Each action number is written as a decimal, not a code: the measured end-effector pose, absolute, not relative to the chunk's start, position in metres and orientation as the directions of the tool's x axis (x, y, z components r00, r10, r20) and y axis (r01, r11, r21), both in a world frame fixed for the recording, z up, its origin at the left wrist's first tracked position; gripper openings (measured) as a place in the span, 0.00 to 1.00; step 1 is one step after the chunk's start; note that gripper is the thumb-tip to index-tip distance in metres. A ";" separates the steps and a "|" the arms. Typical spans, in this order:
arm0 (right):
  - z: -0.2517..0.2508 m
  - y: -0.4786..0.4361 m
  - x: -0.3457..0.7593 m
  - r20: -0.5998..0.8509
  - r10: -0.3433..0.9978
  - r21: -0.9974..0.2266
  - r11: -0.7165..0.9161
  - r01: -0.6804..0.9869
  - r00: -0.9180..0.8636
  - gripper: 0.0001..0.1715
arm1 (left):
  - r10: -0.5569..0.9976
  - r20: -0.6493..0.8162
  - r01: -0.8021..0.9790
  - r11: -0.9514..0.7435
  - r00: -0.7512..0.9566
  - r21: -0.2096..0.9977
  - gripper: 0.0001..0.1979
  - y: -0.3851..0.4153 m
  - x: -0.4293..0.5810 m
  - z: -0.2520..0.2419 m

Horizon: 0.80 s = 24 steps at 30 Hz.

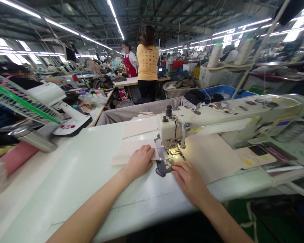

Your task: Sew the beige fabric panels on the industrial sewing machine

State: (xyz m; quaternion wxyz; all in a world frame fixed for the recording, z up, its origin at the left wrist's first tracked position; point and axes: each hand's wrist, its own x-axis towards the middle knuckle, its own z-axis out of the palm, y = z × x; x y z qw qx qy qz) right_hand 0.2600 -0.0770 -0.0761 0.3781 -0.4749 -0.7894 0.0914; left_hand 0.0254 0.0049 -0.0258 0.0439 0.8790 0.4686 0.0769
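My left hand (142, 159) lies on a small cream fabric piece (123, 152) left of the needle, its fingers fairly flat on the cloth. Close in front of the presser foot (176, 152), my right hand (188, 175) has its fingers pressed together, fingertips at the dark metal plate (164, 166). Whatever is between those fingertips is too small to make out. A larger cream fabric panel (210, 157) lies flat under the arm of the sewing machine (171, 130), just beyond the right hand. Another cream piece (139, 127) rests behind the left hand. The machine's lamp lights the needle area.
A phone (257, 150) and pink scissors (276, 154) lie at the right. On the left stand a white fan (47, 96) and a steel flask (36, 138). Behind the table is a grey cloth-lined bin (131, 109). A person in a yellow shirt (148, 62) stands farther back.
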 end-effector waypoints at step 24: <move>-0.056 -0.094 0.232 0.485 0.818 -0.498 0.549 0.671 -0.309 0.18 | 0.841 -0.066 0.832 -0.541 0.537 -0.121 0.28 -0.073 0.016 -0.008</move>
